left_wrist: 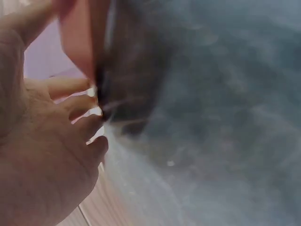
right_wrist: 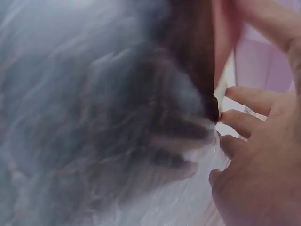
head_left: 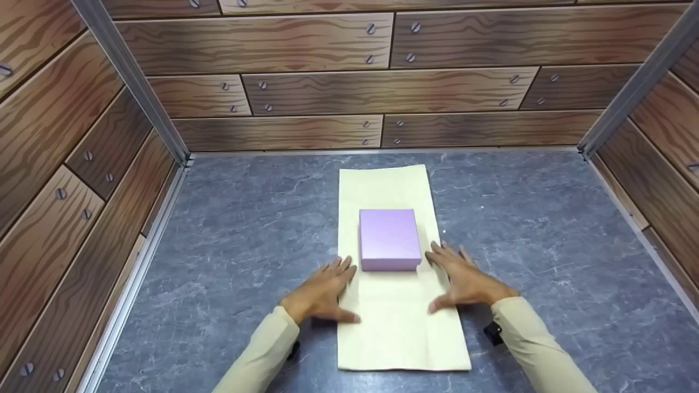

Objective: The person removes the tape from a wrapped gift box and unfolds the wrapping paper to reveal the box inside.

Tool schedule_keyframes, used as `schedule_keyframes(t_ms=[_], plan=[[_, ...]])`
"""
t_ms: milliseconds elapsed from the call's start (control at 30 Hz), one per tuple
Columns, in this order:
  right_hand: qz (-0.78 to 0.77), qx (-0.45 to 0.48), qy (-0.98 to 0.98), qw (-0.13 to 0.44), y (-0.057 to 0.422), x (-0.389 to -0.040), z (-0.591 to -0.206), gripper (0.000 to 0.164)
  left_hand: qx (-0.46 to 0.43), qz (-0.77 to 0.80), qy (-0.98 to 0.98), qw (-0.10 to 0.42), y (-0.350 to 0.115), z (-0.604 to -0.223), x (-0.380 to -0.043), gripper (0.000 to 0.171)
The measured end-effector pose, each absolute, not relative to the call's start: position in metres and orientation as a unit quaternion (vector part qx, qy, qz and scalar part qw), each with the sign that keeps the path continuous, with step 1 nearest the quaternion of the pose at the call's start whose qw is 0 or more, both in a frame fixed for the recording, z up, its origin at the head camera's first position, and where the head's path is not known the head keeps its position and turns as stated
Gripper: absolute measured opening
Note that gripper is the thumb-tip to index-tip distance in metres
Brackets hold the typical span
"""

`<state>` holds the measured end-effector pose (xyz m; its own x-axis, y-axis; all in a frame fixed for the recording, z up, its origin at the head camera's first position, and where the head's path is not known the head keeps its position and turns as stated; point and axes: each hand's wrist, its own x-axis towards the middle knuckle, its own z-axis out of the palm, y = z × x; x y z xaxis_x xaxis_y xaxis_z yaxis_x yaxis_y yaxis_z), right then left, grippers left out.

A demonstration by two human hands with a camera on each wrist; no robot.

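Note:
A lilac box [head_left: 389, 234], closed by a lid, sits on a long cream sheet [head_left: 393, 338] that looks like paper or thin cloth. At the sheet's left edge lies my left hand [head_left: 323, 292], its fingers straight beside the box's near left corner and the thumb spread over the sheet. My right hand [head_left: 463, 279] mirrors it at the right edge, fingers spread close to the box, thumb over the sheet. In the left wrist view, the fingertips [left_wrist: 98, 146] stand along the sheet's side. The right wrist view has the fingers [right_wrist: 249, 101] in front of the lilac box.
The sheet lies on a dark grey marbled surface [head_left: 246, 229]. Wood-patterned walls [head_left: 317, 93] rise at the back and both sides, with metal rails [head_left: 158, 229] along their edges. Dark wrist devices [head_left: 493, 333] show beneath the cream sleeves [head_left: 538, 341].

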<state>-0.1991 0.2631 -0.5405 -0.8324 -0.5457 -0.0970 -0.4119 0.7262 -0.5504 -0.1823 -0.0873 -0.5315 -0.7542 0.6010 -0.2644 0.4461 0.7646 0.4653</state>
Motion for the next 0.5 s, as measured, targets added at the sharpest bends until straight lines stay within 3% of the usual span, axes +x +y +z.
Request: schedule_keyframes(t_ms=[167, 500], plan=[[-0.245, -0.275, 0.922, 0.122, 0.2616, -0.1924, -0.5479, 0.138, 0.300, 0.151, 0.925, 0.177, -0.0862, -0.5397, -0.1747, 0.121], [-0.224, -0.262, 0.928, 0.143, 0.2590, -0.1949, -0.5422, 0.138, 0.299, 0.105, 0.934, 0.163, -0.0837, -0.5355, -0.1746, 0.125]])
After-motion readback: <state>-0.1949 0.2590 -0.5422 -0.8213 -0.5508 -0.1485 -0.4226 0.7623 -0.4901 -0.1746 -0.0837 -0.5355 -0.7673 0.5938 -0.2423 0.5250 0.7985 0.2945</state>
